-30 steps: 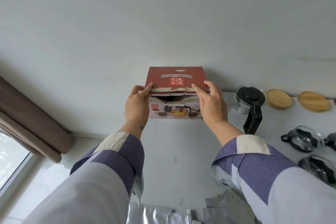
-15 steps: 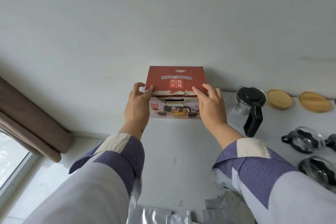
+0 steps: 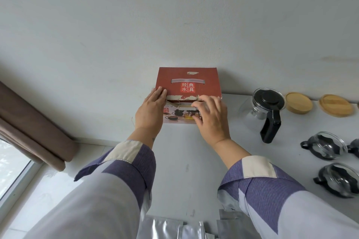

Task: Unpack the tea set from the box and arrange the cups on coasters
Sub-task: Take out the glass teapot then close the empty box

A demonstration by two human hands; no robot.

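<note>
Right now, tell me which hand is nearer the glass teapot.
Right. The right hand rests on the red box, beside the glass teapot; the left hand is at the box's far side.

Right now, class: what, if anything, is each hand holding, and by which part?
Both are on the red box. The left hand presses flat on its left front edge. The right hand curls its fingers over the torn front flap; a firm grip cannot be told.

The single head-worn wide-angle camera looked forward and down from close above the white table (image 3: 180,170), facing the wall (image 3: 174,15), both sleeved forearms reaching away from it.
</note>
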